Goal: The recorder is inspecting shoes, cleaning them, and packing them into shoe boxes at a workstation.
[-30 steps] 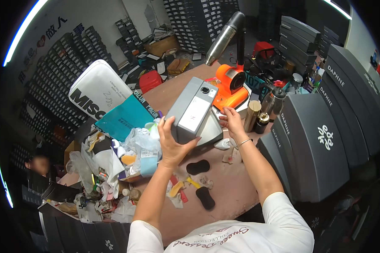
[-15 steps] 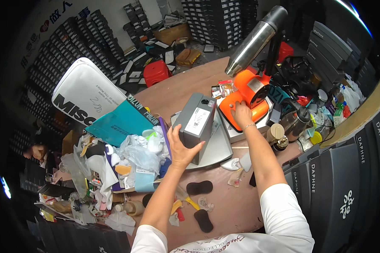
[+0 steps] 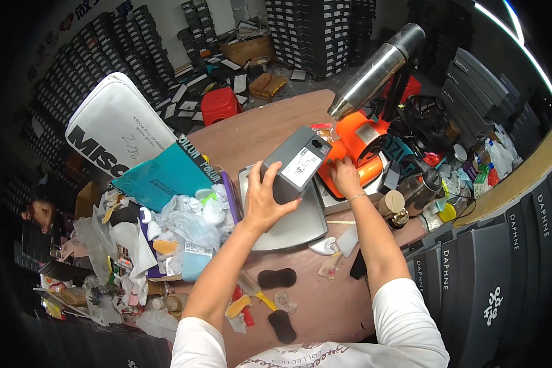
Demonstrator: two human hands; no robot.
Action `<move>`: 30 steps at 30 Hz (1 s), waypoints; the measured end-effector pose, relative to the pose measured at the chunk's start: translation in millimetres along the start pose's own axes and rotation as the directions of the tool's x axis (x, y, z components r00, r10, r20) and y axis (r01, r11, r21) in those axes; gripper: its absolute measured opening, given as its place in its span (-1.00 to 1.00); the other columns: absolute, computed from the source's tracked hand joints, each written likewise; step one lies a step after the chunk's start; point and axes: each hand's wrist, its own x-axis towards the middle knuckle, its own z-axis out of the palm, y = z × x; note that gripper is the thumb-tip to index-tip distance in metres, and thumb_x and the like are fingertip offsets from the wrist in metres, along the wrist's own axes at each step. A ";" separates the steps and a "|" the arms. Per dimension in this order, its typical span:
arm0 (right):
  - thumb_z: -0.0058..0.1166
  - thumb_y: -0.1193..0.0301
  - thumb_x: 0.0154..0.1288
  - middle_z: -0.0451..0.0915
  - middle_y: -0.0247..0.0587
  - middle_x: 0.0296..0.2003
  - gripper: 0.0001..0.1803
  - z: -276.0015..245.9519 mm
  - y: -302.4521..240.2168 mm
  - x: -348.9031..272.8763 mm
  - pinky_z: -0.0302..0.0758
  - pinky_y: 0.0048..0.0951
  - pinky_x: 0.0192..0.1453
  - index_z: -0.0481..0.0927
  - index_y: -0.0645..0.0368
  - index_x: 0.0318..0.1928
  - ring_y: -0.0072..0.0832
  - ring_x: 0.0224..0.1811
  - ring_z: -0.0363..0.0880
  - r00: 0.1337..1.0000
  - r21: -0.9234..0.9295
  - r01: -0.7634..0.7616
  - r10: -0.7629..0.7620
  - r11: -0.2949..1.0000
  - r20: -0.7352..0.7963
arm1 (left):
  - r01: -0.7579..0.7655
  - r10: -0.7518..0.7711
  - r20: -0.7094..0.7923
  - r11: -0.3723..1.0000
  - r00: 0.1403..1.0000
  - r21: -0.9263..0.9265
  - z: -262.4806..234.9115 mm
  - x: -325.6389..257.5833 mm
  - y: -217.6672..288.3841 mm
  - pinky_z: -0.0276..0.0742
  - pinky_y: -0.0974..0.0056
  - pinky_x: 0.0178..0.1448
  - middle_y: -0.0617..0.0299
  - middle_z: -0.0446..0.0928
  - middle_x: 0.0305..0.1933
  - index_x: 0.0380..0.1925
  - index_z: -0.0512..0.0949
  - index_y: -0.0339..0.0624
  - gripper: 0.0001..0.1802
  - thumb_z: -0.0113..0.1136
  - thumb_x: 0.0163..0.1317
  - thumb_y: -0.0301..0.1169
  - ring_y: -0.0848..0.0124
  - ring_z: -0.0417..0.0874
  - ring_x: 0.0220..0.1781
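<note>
A dark grey shoebox (image 3: 280,182) with a white label on its end is held tilted by my left hand (image 3: 265,199). Thumb and fingers spread across its sides, above a grey flat-topped device (image 3: 297,224) on the table. My right hand (image 3: 348,179) is on the orange base of a hot-air blower (image 3: 369,132), fingers bent and close together. Part of the fingertips is hard to make out beside the box. The blower's silver barrel (image 3: 377,73) slants down over the far side, its mouth beyond the shoebox.
Left stands a purple-edged box (image 3: 230,195) full of plastic bags, with a teal folder (image 3: 168,175) behind. Dark insoles (image 3: 276,278) and a yellow-handled brush (image 3: 265,299) lie in front. A glass kettle (image 3: 418,191) and stacked grey boxes (image 3: 472,276) are at right.
The shoebox has moved right, closer to the blower, and tilted more, carried by my left hand. My right hand stays at the orange base. The whole view has shifted slightly.
</note>
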 end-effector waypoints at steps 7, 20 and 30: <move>-0.04 0.10 0.46 0.61 -0.03 -0.04 -0.45 -45.8 -63.4 17.6 0.42 -0.40 0.16 0.51 0.39 0.13 -0.37 0.02 0.55 0.947 0.839 -0.318 0.180 0.442 0.264 | -0.104 0.105 -0.006 0.991 0.994 0.088 33.0 -40.2 13.4 0.25 -0.11 0.33 -0.14 0.17 0.30 0.24 0.34 0.12 0.01 0.61 -0.37 -0.31 -0.11 0.28 0.30; 0.00 0.50 0.38 0.57 -0.16 0.01 -0.54 -32.3 -72.6 70.7 0.50 -0.50 0.08 0.38 0.32 0.26 -0.50 -0.01 0.55 0.890 0.888 -0.456 0.026 0.052 0.455 | -0.062 0.061 0.017 0.993 0.998 0.102 12.1 -0.2 4.7 0.39 -0.04 0.29 -0.17 0.25 0.32 0.18 0.43 -0.03 -0.29 0.44 0.04 -0.09 -0.13 0.36 0.27; -0.08 0.65 0.24 0.61 -0.31 -0.21 -0.43 9.3 -5.2 67.3 0.37 -0.67 -0.33 0.40 0.27 0.31 -0.71 -0.43 0.43 0.852 0.847 -0.523 0.098 0.095 0.515 | -0.110 0.106 0.069 0.992 0.992 0.062 28.7 13.1 2.4 0.56 0.04 0.08 -0.07 0.43 0.16 0.08 0.52 0.02 -0.51 0.33 0.15 -0.14 -0.02 0.51 0.14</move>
